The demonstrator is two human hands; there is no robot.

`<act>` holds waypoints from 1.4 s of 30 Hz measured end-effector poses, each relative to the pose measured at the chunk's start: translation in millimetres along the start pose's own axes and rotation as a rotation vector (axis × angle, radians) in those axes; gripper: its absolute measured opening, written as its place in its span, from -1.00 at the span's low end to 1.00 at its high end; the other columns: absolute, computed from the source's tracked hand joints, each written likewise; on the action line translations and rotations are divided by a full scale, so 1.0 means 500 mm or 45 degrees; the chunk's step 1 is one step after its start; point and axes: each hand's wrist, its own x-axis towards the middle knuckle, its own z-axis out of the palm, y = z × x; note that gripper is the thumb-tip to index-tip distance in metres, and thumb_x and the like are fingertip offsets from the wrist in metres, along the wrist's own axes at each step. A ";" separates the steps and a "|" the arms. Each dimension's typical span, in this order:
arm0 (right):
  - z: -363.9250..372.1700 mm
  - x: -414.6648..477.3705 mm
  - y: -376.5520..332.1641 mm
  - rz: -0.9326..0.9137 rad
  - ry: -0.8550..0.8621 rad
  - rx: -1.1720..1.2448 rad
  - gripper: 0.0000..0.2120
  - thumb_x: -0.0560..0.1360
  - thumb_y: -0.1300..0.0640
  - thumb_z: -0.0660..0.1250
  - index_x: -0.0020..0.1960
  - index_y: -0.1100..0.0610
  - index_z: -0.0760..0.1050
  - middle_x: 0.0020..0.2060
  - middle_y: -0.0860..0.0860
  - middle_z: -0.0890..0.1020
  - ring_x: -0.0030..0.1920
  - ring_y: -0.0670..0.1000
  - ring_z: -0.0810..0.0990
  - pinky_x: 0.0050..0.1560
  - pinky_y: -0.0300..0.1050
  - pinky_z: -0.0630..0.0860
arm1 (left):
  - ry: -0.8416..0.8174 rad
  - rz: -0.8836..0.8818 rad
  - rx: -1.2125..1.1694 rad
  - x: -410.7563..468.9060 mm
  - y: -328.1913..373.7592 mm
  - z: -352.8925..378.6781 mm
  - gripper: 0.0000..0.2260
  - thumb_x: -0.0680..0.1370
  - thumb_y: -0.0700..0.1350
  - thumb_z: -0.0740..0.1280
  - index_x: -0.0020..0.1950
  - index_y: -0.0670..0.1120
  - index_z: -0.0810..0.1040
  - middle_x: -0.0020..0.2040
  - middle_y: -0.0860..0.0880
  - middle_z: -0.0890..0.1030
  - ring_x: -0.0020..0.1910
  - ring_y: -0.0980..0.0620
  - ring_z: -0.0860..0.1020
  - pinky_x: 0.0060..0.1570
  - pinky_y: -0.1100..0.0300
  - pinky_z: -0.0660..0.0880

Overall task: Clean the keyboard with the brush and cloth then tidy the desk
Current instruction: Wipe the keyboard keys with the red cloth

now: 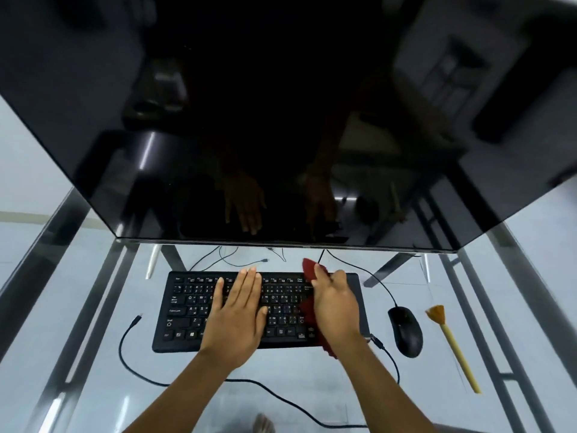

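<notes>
A black keyboard (187, 310) lies on the glass desk (281, 370) below the monitor. My left hand (237, 310) rests flat on the middle keys with straight fingers. My right hand (335, 303) lies on the keyboard's right part and presses a dark red cloth (309, 267) against the keys, its thumb curled over the cloth. Cloth shows above and below that hand. The brush (452, 342), with a yellow handle and orange bristles, lies on the desk at the far right, beyond the mouse.
A large dark monitor (281, 120) overhangs the back of the desk. A black mouse (406, 331) sits right of the keyboard with its cable running back. A loose black cable (131, 367) loops across the front. Metal frame bars show through the glass.
</notes>
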 end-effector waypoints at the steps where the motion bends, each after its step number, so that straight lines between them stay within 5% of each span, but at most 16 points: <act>1: 0.009 -0.003 -0.001 -0.032 0.048 0.046 -0.63 0.62 0.04 0.18 0.42 0.01 0.35 0.01 0.11 0.53 -0.16 0.11 0.62 -0.11 -0.03 0.63 | 0.001 -0.011 0.008 0.001 0.003 0.000 -0.46 0.63 0.09 -0.05 0.54 -0.16 0.19 0.56 -0.08 0.17 0.56 -0.02 0.07 0.46 -0.19 -0.01; 5: 0.009 -0.057 -0.015 -0.453 -0.081 -0.062 -0.61 0.53 0.03 0.36 0.34 -0.02 0.47 -0.08 0.02 0.54 -0.29 0.00 0.60 -0.31 -0.23 0.56 | -0.016 -0.002 0.004 0.008 0.022 0.001 -0.45 0.63 0.11 -0.04 0.55 -0.15 0.16 0.57 -0.07 0.13 0.56 -0.06 0.03 0.45 -0.23 -0.01; 10: -0.046 0.022 0.088 0.038 0.153 -0.111 -0.68 0.63 0.04 0.12 0.38 -0.10 0.31 0.01 0.08 0.42 -0.16 0.16 0.61 -0.07 -0.03 0.60 | -0.062 0.018 0.020 0.007 0.030 0.005 -0.42 0.64 0.17 -0.08 0.56 -0.14 0.13 0.58 -0.06 0.09 0.57 -0.05 -0.01 0.45 -0.22 -0.01; 13: -0.030 -0.014 0.043 -0.041 -0.017 -0.074 -0.63 0.64 0.02 0.11 0.45 -0.10 0.31 0.14 0.05 0.43 -0.01 0.14 0.60 -0.02 -0.02 0.56 | -0.070 -0.002 0.023 0.007 0.031 0.005 -0.42 0.63 0.16 -0.05 0.56 -0.15 0.13 0.58 -0.07 0.11 0.57 -0.05 0.01 0.45 -0.23 0.01; 17: -0.017 -0.067 0.016 -0.434 -0.089 -0.052 -0.79 0.59 -0.13 0.20 0.19 -0.17 0.48 -0.05 -0.08 0.56 -0.20 0.05 0.64 -0.34 -0.12 0.50 | -0.071 0.017 0.018 0.006 0.031 0.005 -0.42 0.63 0.16 -0.06 0.55 -0.15 0.15 0.57 -0.07 0.13 0.56 -0.05 0.03 0.44 -0.22 0.01; 19: -0.035 -0.027 0.062 -0.213 0.048 -0.147 -0.78 0.60 -0.20 0.15 0.11 -0.14 0.46 -0.13 -0.08 0.54 -0.22 0.10 0.63 -0.27 -0.08 0.51 | -0.069 0.025 0.017 0.007 0.027 0.004 -0.42 0.63 0.16 -0.08 0.55 -0.14 0.15 0.57 -0.07 0.13 0.56 -0.05 0.04 0.44 -0.21 0.02; 22: -0.055 0.014 0.102 0.164 0.160 -0.153 -0.66 0.65 0.04 0.07 0.41 -0.04 0.34 -0.05 0.04 0.37 -0.20 0.17 0.58 -0.08 0.02 0.59 | -0.092 0.022 0.030 0.007 0.026 0.004 -0.41 0.64 0.18 -0.13 0.56 -0.14 0.13 0.57 -0.06 0.12 0.56 -0.05 0.03 0.44 -0.21 0.01; 25: -0.031 -0.017 0.042 -0.003 0.017 -0.114 -0.58 0.65 0.07 0.10 0.49 -0.08 0.26 0.16 0.08 0.39 0.02 0.17 0.60 0.07 -0.02 0.54 | -0.109 0.012 0.037 0.008 0.027 0.005 -0.40 0.63 0.19 -0.15 0.55 -0.15 0.16 0.57 -0.07 0.15 0.56 -0.05 0.04 0.43 -0.22 0.01; 27: -0.022 -0.038 0.031 -0.159 -0.086 -0.038 -0.60 0.65 0.04 0.10 0.47 -0.12 0.28 0.10 -0.01 0.39 0.05 0.12 0.58 0.05 -0.09 0.50 | -0.107 0.026 0.042 0.011 0.026 0.002 -0.40 0.63 0.19 -0.13 0.54 -0.15 0.18 0.56 -0.07 0.18 0.55 -0.04 0.05 0.42 -0.21 0.01; 32: -0.057 0.015 0.100 0.227 0.105 -0.042 -0.61 0.63 0.10 0.05 0.43 -0.08 0.30 0.03 0.07 0.38 -0.09 0.21 0.63 -0.01 0.05 0.59 | -0.097 0.043 0.055 0.010 0.016 0.004 -0.41 0.63 0.20 -0.07 0.54 -0.13 0.17 0.55 -0.06 0.19 0.55 -0.02 0.06 0.41 -0.18 0.00; 35: -0.036 -0.024 0.054 -0.031 -0.077 -0.053 -0.54 0.61 0.13 0.09 0.49 -0.13 0.22 0.21 0.10 0.38 0.07 0.19 0.56 0.07 -0.01 0.54 | -0.086 0.031 0.052 0.008 0.018 0.010 -0.41 0.62 0.19 -0.06 0.54 -0.15 0.18 0.55 -0.07 0.20 0.55 -0.04 0.08 0.42 -0.20 0.00; 37: -0.033 -0.055 0.061 -0.139 -0.109 -0.093 -0.54 0.63 0.10 0.11 0.51 -0.12 0.20 0.21 0.07 0.38 0.01 0.16 0.60 -0.01 -0.06 0.57 | -0.073 0.040 0.044 0.009 0.020 0.009 -0.40 0.62 0.19 -0.07 0.54 -0.14 0.17 0.55 -0.07 0.20 0.55 -0.03 0.06 0.42 -0.20 0.00; 42: -0.035 -0.079 0.102 0.171 0.210 0.006 -0.67 0.62 0.01 0.24 0.37 -0.02 0.43 -0.17 0.07 0.52 -0.39 -0.02 0.59 -0.44 -0.23 0.54 | -0.105 0.032 0.052 0.009 0.017 0.008 -0.40 0.63 0.21 -0.11 0.56 -0.12 0.14 0.56 -0.05 0.17 0.55 -0.01 0.01 0.43 -0.17 -0.04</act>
